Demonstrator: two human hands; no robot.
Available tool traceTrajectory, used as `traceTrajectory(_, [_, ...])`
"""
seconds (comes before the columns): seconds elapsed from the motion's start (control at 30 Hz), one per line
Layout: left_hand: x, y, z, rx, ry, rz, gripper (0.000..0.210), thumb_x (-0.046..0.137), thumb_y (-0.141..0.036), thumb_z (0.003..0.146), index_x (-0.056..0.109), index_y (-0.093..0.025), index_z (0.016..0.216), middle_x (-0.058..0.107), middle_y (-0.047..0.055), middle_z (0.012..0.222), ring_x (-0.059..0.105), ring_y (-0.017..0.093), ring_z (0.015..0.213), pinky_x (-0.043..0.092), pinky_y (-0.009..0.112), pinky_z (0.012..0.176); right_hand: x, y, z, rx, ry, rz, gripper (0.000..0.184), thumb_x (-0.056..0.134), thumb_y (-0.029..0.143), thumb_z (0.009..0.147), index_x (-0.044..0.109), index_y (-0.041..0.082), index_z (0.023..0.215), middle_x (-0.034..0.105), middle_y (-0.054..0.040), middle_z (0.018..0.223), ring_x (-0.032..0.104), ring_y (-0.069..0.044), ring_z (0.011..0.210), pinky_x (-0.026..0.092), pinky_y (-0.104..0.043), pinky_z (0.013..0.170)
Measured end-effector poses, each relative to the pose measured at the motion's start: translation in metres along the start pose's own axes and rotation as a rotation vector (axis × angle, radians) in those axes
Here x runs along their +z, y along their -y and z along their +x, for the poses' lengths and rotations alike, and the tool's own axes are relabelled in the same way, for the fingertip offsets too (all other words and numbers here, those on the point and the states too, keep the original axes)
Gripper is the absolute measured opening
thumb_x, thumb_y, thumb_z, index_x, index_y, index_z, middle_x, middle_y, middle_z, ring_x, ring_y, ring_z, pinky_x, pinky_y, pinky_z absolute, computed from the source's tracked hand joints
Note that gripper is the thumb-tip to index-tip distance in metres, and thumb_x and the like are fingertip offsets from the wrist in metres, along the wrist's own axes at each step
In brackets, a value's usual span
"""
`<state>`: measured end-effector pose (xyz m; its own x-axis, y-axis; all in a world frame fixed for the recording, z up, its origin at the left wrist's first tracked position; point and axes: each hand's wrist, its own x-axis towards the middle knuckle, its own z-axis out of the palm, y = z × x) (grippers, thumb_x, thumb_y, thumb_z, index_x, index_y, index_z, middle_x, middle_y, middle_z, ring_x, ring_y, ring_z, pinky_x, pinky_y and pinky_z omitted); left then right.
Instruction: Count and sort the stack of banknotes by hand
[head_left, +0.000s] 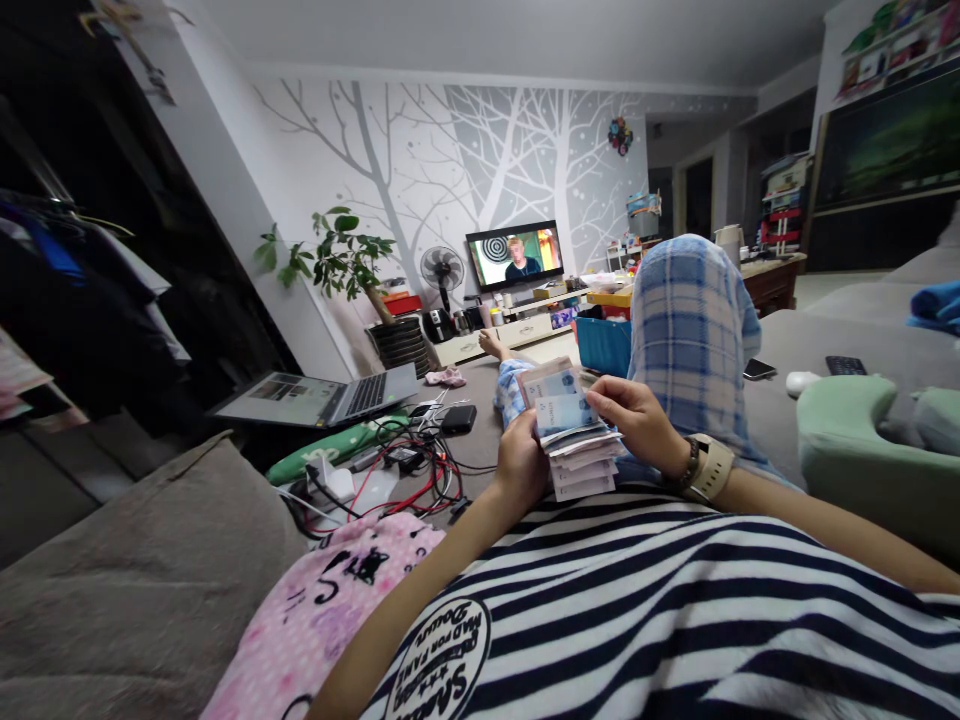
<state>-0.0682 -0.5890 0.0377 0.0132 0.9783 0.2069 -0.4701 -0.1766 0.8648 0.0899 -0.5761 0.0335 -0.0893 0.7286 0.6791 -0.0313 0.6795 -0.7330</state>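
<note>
My left hand (523, 458) is closed around a thick stack of paper tickets (577, 452), its thumb on the near left edge. The tickets are pale blue and pinkish, with small print I cannot read, and their lower ends fan out in steps. With thumb and fingers together, my right hand (634, 420) pinches the upper right edge of a blue ticket (564, 412) on top. A watch with a pale strap (711, 468) is on my right wrist. The stack is over my lap, in front of my striped shirt (660, 590).
An open laptop (322, 398) sits at the left, beside tangled cables (427, 470) and a black box (458, 419). My raised knee in plaid trousers (686, 330) rises behind my right hand. A phone (759, 370), a white mouse (802, 383) and a green neck pillow (847, 440) are at the right.
</note>
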Motion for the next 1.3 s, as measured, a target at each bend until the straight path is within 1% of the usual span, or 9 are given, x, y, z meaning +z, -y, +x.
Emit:
traceTrajectory(0.13, [0.001,0.0001,-0.0004,-0.028,0.018,-0.03,0.012,0.072,-0.025,0.07,0.072,-0.018,0.079,0.077,0.014,0.087,0.071,0.038,0.1,0.06,0.049,0.083,0.0002,0.0003,-0.0003,0.01,0.018,0.039,0.049,0.069,0.068,0.08,0.06,0.02,0.072,0.043,0.0046,0.059,0.032,-0.011,0.055,0.028,-0.028,0.052])
traceTrajectory(0.23, [0.0014,0.0004,0.0012,-0.045,0.024,-0.029,0.013,0.071,-0.026,0.069,0.072,-0.018,0.08,0.077,0.014,0.088,0.071,0.038,0.101,0.06,0.049,0.083,0.0004,0.0006,-0.0002,0.006,0.019,0.042,0.049,0.069,0.068,0.079,0.061,0.02,0.073,0.044,0.0044,0.059,0.032,-0.011,0.055,0.028,-0.028,0.052])
traceTrajectory(0.43, [0.0006,0.0001,0.0009,-0.008,0.045,-0.006,0.01,0.071,-0.024,0.07,0.072,-0.018,0.077,0.077,0.013,0.086,0.071,0.037,0.101,0.06,0.045,0.082,0.0006,0.0011,-0.0004,0.013,0.021,0.059,0.049,0.07,0.067,0.079,0.06,0.02,0.072,0.043,0.0043,0.059,0.032,-0.011,0.055,0.028,-0.028,0.053])
traceTrajectory(0.53, [0.0008,0.0005,0.0005,-0.013,0.049,-0.002,0.011,0.07,-0.023,0.07,0.073,-0.019,0.08,0.078,0.012,0.086,0.072,0.036,0.101,0.061,0.044,0.08,0.0008,0.0014,-0.0008,0.006,0.025,0.062,0.048,0.07,0.066,0.079,0.06,0.02,0.071,0.044,0.004,0.059,0.032,-0.011,0.055,0.029,-0.028,0.053])
traceTrajectory(0.77, [0.0005,0.0021,0.003,-0.015,0.031,-0.038,0.012,0.071,-0.023,0.068,0.072,-0.018,0.08,0.078,0.013,0.089,0.071,0.037,0.102,0.061,0.045,0.082,0.0009,0.0028,-0.0021,-0.009,0.015,0.062,0.045,0.07,0.063,0.08,0.061,0.02,0.071,0.046,0.0031,0.061,0.036,-0.012,0.057,0.032,-0.028,0.055])
traceTrajectory(0.87, [-0.0004,0.0035,0.0043,-0.044,0.043,-0.049,0.013,0.073,-0.025,0.068,0.071,-0.018,0.078,0.078,0.013,0.089,0.072,0.037,0.102,0.061,0.045,0.083,0.0002,0.002,-0.0024,-0.007,0.028,0.064,0.044,0.07,0.061,0.081,0.06,0.02,0.071,0.046,0.0032,0.061,0.036,-0.012,0.057,0.031,-0.028,0.054])
traceTrajectory(1.07, [-0.0038,0.0056,0.0081,-0.103,0.073,-0.094,0.024,0.079,-0.033,0.065,0.068,-0.017,0.079,0.077,0.013,0.087,0.073,0.036,0.098,0.06,0.045,0.083,-0.0006,-0.0001,-0.002,-0.03,0.051,0.061,0.046,0.069,0.062,0.082,0.058,0.019,0.07,0.046,0.0032,0.06,0.036,-0.011,0.057,0.031,-0.027,0.054])
traceTrajectory(1.17, [-0.0038,0.005,0.009,-0.115,0.065,-0.11,0.025,0.08,-0.032,0.064,0.067,-0.017,0.08,0.076,0.012,0.084,0.073,0.035,0.096,0.06,0.044,0.082,-0.0006,0.0002,-0.0023,-0.037,0.059,0.06,0.046,0.069,0.062,0.082,0.059,0.019,0.069,0.045,0.0036,0.06,0.035,-0.011,0.057,0.03,-0.027,0.054])
traceTrajectory(1.3, [-0.0009,0.0027,0.0078,-0.124,0.04,-0.135,0.022,0.08,-0.028,0.064,0.067,-0.017,0.077,0.076,0.011,0.081,0.073,0.033,0.094,0.059,0.042,0.08,-0.0006,0.0015,-0.0031,-0.047,0.065,0.052,0.047,0.069,0.062,0.083,0.058,0.019,0.067,0.044,0.0037,0.059,0.034,-0.011,0.056,0.03,-0.027,0.054])
